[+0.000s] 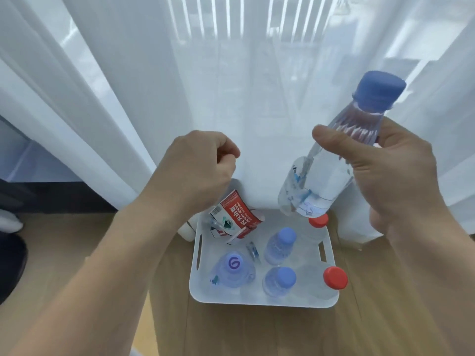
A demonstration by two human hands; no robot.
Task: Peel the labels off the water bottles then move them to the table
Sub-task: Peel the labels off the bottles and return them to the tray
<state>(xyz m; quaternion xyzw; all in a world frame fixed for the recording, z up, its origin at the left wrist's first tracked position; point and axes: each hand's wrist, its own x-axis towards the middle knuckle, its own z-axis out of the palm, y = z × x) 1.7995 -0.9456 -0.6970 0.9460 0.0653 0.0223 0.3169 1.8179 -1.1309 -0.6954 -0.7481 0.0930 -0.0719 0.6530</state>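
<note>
My right hand [393, 173] grips a clear water bottle [321, 181] with a blue cap, held tilted above the bin; a mostly clear label with small blue print still clings to its lower half. My left hand [198, 170] hovers over the bin's far left corner, fingers curled closed, apparently with nothing in them. Below sits a white plastic bin [262, 300] on the wooden floor. Inside it stand two blue-capped bottles [281, 245], two red-capped bottles [334, 277] and a purple-capped bottle [232, 268]. A peeled red and white label [235, 218] lies at the bin's far left.
Sheer white curtains [231, 86] hang directly behind the bin and reach the wooden floor [385, 317]. A small white object [186, 232] lies just left of the bin. Dark furniture [15, 227] sits at the far left.
</note>
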